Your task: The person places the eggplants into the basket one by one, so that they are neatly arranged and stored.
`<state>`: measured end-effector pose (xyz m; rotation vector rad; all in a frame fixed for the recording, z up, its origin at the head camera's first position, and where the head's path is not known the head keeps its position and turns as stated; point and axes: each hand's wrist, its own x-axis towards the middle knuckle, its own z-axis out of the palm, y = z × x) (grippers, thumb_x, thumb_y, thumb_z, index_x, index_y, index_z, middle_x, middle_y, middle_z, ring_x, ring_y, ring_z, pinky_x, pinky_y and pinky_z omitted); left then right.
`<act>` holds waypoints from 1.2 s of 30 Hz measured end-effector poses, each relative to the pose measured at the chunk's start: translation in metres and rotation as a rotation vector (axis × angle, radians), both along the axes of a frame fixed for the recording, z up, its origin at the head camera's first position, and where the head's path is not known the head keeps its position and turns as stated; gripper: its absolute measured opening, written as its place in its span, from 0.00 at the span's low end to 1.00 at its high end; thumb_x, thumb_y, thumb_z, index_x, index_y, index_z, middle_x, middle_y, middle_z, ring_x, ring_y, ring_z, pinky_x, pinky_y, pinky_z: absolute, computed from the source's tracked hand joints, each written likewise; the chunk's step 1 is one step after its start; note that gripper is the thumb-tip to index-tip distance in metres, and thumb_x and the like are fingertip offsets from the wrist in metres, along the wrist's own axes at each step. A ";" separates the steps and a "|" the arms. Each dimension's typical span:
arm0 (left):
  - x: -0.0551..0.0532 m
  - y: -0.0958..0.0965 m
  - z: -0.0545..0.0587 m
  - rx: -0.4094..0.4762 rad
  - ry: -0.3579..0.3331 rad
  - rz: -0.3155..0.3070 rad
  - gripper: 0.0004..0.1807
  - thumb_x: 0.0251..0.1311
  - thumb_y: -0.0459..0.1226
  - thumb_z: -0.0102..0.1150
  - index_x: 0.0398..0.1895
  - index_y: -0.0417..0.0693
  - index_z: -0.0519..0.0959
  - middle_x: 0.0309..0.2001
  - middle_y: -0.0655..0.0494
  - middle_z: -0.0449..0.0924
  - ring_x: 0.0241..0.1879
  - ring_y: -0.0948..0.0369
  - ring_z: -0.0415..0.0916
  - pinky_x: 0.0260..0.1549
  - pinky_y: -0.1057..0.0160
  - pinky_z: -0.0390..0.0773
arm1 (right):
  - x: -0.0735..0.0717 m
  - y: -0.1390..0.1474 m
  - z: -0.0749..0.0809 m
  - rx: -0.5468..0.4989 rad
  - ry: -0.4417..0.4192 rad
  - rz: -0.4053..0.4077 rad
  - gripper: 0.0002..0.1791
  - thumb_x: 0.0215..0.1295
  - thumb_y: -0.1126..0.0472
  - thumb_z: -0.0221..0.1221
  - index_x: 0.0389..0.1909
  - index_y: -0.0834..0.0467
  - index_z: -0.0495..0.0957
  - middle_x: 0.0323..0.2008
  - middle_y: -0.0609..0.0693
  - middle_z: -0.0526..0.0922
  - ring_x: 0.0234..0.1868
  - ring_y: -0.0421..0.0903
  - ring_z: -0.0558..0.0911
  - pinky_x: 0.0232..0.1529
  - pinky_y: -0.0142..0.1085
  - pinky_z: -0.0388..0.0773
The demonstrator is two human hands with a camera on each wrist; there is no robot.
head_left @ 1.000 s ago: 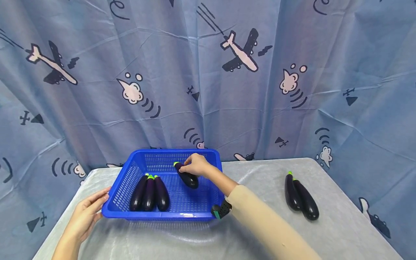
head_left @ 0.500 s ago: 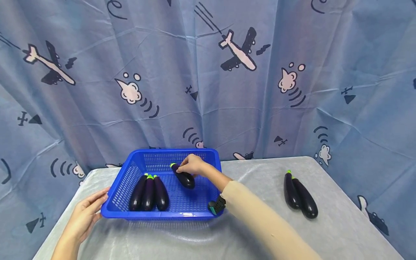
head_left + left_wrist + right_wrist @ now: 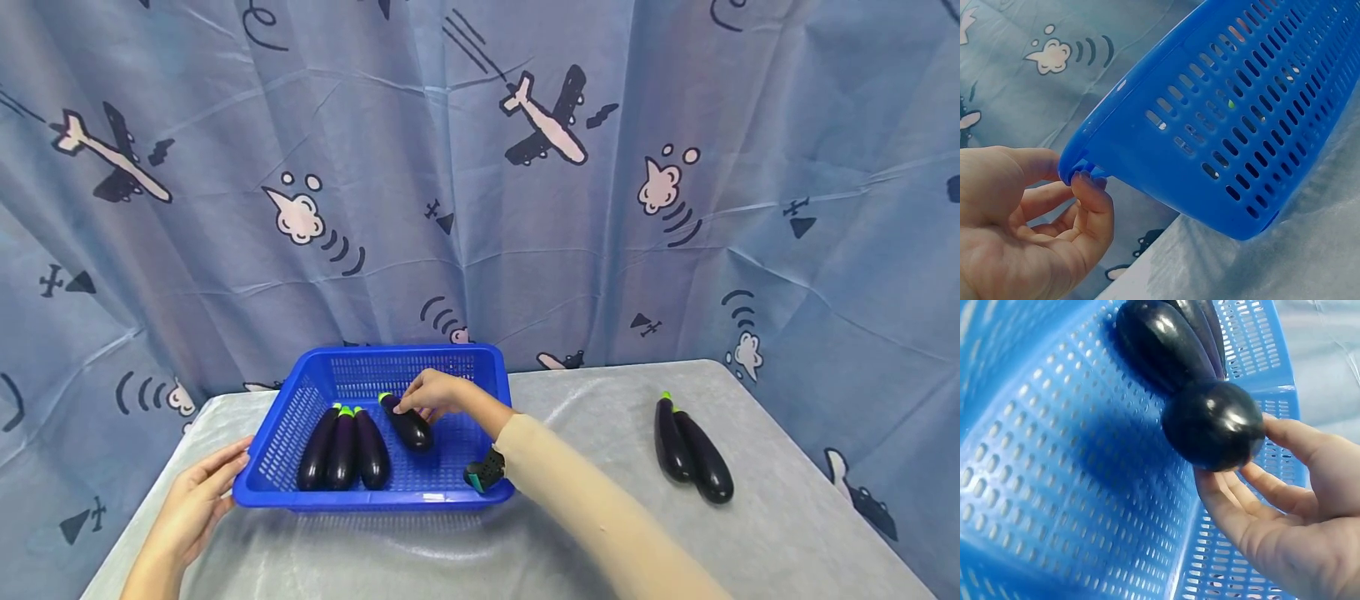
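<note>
Head view evenly bright, the basket [image 3: 375,501] glinting at its six o'clock rim; right-wrist view softer, the eggplant [image 3: 1210,428] shining, a blurred shadow [image 3: 1116,453] toward nine o'clock

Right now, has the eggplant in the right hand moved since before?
Yes: against the blue basket, the held eggplant has moved left, toward the three lying eggplants, and a little lower in the head view.

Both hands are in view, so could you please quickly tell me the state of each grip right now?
Left hand: closed, pinching the rim of the blue basket.
Right hand: closed, holding one eggplant.
</note>
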<state>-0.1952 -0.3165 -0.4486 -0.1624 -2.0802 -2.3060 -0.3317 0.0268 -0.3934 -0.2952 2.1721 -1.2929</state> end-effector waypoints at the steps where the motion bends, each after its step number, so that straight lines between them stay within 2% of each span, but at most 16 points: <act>1: 0.000 0.000 0.000 0.000 0.000 0.002 0.24 0.81 0.30 0.47 0.49 0.71 0.87 0.48 0.72 0.87 0.46 0.70 0.86 0.41 0.68 0.86 | -0.001 -0.001 -0.001 -0.001 -0.016 0.013 0.19 0.73 0.64 0.65 0.57 0.72 0.80 0.33 0.50 0.76 0.34 0.45 0.77 0.50 0.46 0.87; 5: 0.000 0.000 0.000 -0.001 -0.005 0.008 0.24 0.81 0.30 0.47 0.48 0.71 0.87 0.48 0.72 0.87 0.45 0.70 0.86 0.40 0.67 0.86 | -0.004 -0.003 -0.004 0.001 -0.052 0.028 0.16 0.72 0.64 0.65 0.54 0.71 0.81 0.33 0.50 0.73 0.34 0.45 0.76 0.48 0.43 0.87; 12: 0.001 -0.001 -0.001 0.005 -0.004 0.001 0.24 0.81 0.29 0.46 0.48 0.71 0.87 0.49 0.73 0.87 0.46 0.70 0.85 0.40 0.67 0.86 | -0.008 -0.009 -0.011 0.000 -0.091 0.027 0.17 0.72 0.65 0.65 0.55 0.70 0.81 0.37 0.52 0.75 0.37 0.47 0.77 0.54 0.48 0.86; 23: -0.001 -0.001 0.000 -0.009 -0.014 0.009 0.23 0.81 0.31 0.48 0.49 0.72 0.87 0.49 0.73 0.86 0.47 0.70 0.85 0.41 0.67 0.86 | -0.008 -0.014 -0.018 0.014 -0.103 0.039 0.16 0.71 0.67 0.66 0.55 0.70 0.80 0.37 0.54 0.76 0.37 0.50 0.79 0.54 0.50 0.86; 30: -0.001 0.000 0.001 -0.023 -0.036 0.020 0.23 0.81 0.32 0.48 0.48 0.73 0.87 0.49 0.74 0.86 0.46 0.70 0.85 0.41 0.67 0.86 | -0.004 -0.016 -0.018 0.062 -0.097 0.052 0.16 0.71 0.67 0.65 0.56 0.68 0.78 0.44 0.59 0.80 0.43 0.58 0.84 0.53 0.56 0.86; 36: 0.000 0.000 0.002 -0.028 -0.048 0.027 0.22 0.82 0.32 0.48 0.47 0.73 0.86 0.49 0.75 0.86 0.46 0.70 0.85 0.40 0.66 0.86 | -0.003 -0.018 -0.014 0.064 -0.106 0.053 0.21 0.72 0.68 0.64 0.63 0.68 0.75 0.49 0.63 0.82 0.52 0.67 0.84 0.55 0.58 0.85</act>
